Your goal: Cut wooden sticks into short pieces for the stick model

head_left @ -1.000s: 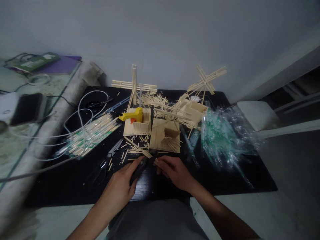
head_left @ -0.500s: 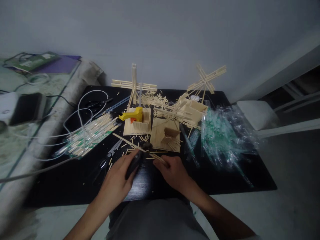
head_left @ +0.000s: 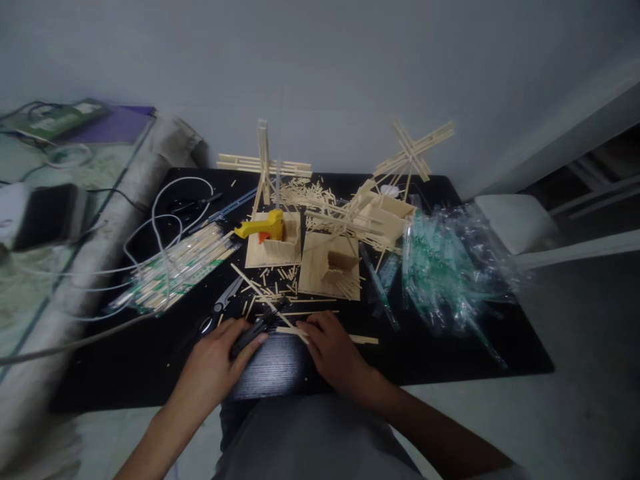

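head-worn camera, facing forward and down, table (head_left: 450, 360) close below

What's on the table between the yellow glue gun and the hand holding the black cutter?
Head view: loose cut sticks and scissors lie between the glue gun and the left hand.

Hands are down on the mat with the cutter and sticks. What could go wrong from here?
1. The left hand grips a dark cutter whose tip lies close to the right hand, which rests on thin sticks; a slip might nick a finger.
2. Cut offcuts litter the mat near the stick model; a sweeping wrist could knock it.
3. Scissors lie beside the left hand, easy to brush.
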Action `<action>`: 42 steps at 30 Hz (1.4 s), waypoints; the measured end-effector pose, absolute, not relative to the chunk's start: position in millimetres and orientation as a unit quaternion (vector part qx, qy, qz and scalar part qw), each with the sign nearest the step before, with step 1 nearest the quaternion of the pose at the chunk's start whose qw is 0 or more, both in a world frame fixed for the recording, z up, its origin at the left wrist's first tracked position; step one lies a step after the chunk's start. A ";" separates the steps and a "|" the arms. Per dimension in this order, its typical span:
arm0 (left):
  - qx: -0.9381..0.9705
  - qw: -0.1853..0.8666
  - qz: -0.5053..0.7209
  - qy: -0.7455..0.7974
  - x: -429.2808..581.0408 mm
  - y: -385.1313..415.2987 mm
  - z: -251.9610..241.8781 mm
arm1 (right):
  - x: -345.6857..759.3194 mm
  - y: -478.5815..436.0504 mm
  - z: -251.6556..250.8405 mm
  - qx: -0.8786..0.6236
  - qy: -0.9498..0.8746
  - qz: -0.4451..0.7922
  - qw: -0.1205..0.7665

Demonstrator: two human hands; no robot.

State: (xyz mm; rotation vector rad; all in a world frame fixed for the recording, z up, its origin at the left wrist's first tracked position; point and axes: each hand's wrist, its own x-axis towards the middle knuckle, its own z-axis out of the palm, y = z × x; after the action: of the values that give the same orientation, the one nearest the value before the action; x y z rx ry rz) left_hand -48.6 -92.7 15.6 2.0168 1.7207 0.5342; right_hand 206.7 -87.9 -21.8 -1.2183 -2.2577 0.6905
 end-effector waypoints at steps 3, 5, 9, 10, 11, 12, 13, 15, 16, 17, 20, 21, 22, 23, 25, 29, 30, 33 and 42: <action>0.733 0.234 0.166 0.617 -46.1 -96.2 15.5 | 210.1 -81.6 -15.5 -0.460 -0.798 0.271 0.280; 0.736 0.264 0.145 0.606 -44.5 -96.6 17.7 | 213.7 -77.0 -6.4 -0.460 -0.765 0.318 0.321; 0.738 0.304 0.112 0.592 -40.6 -94.8 19.5 | 219.5 -71.7 13.6 -0.458 -0.659 0.491 0.341; 0.737 0.306 0.106 0.593 -39.3 -94.5 19.4 | 220.4 -71.1 17.3 -0.455 -0.631 0.531 0.337; 0.736 0.308 0.099 0.594 -37.8 -94.2 19.2 | 221.3 -70.4 20.3 -0.450 -0.609 0.563 0.331; 0.736 0.311 0.093 0.595 -36.1 -94.2 19.4 | 222.2 -69.5 22.8 -0.443 -0.595 0.586 0.326; 0.736 0.313 0.087 0.594 -34.4 -94.2 19.8 | 223.1 -68.0 24.8 -0.433 -0.592 0.600 0.320; 0.740 0.320 0.077 0.587 -31.1 -94.5 21.8 | 225.2 -63.4 28.4 -0.405 -0.607 0.614 0.301; 0.743 0.323 0.072 0.582 -29.8 -94.6 23.2 | 226.1 -60.5 30.0 -0.385 -0.620 0.619 0.290; 0.747 0.325 0.068 0.577 -28.6 -94.7 24.6 | 226.8 -57.3 31.5 -0.366 -0.633 0.622 0.280; 0.753 0.330 0.063 0.566 -26.6 -94.7 27.9 | 226.9 -49.5 33.4 -0.338 -0.648 0.633 0.257; 0.753 0.331 0.062 0.566 -26.2 -94.7 28.3 | 226.4 -48.0 32.8 -0.338 -0.646 0.637 0.251; 0.753 0.331 0.061 0.566 -25.9 -94.8 28.5 | 225.8 -47.3 31.7 -0.344 -0.642 0.639 0.248; 0.752 0.329 0.058 0.568 -25.6 -94.9 28.3 | 225.2 -47.2 30.1 -0.350 -0.636 0.642 0.245; 0.751 0.324 0.044 0.574 -25.0 -95.2 27.3 | 224.1 -48.2 26.3 -0.363 -0.622 0.649 0.246; 0.740 0.316 -0.002 0.593 -25.7 -93.7 25.8 | 224.2 -51.4 23.4 -0.373 -0.601 0.661 0.249; 0.734 0.315 -0.009 0.601 -27.0 -92.7 26.1 | 224.6 -52.0 24.3 -0.377 -0.594 0.665 0.251; 0.704 0.329 0.002 0.629 -34.0 -88.6 27.7 | 225.9 -54.1 29.2 -0.389 -0.560 0.680 0.271; 0.501 0.412 0.348 0.677 -30.6 -81.4 24.5 | 221.6 -62.3 33.8 -0.323 -0.603 0.704 0.190</action>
State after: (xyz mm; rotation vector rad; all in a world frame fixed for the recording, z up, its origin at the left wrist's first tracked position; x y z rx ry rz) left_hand -30.6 -81.4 24.5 1.2610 1.7029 0.8762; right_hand 221.6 -62.3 33.8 -0.9086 -1.6942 1.9801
